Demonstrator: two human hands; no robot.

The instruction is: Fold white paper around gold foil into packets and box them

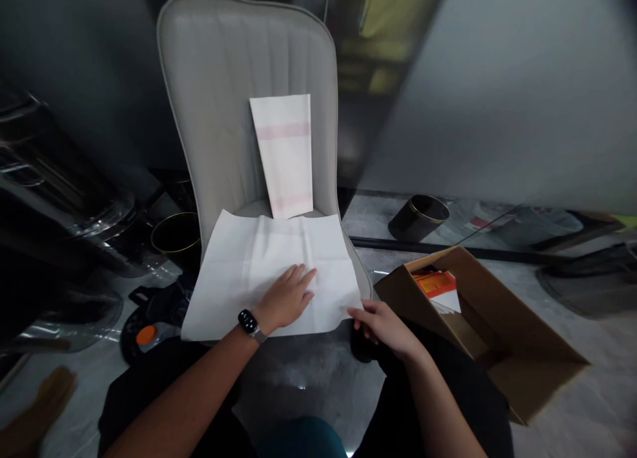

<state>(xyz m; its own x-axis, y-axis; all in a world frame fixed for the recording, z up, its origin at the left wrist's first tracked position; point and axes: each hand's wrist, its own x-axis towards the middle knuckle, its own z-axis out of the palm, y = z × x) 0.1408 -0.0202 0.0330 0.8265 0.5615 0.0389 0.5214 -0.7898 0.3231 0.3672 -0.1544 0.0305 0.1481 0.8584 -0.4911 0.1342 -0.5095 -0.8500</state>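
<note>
My left hand (284, 297) lies open on white rectangular paper (223, 265).
Right hand (385, 325) pinches its edge, probably best: light, creasable.

Watch (247, 320) txt illeg., seat (253, 210) mostly hid. by paper (269, 251), yellowish bkgd (395, 10) blurry

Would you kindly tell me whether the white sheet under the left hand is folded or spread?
Spread: the white sheet lies creased but opened out across the chair, left hand on it, right hand at one corner.
</note>
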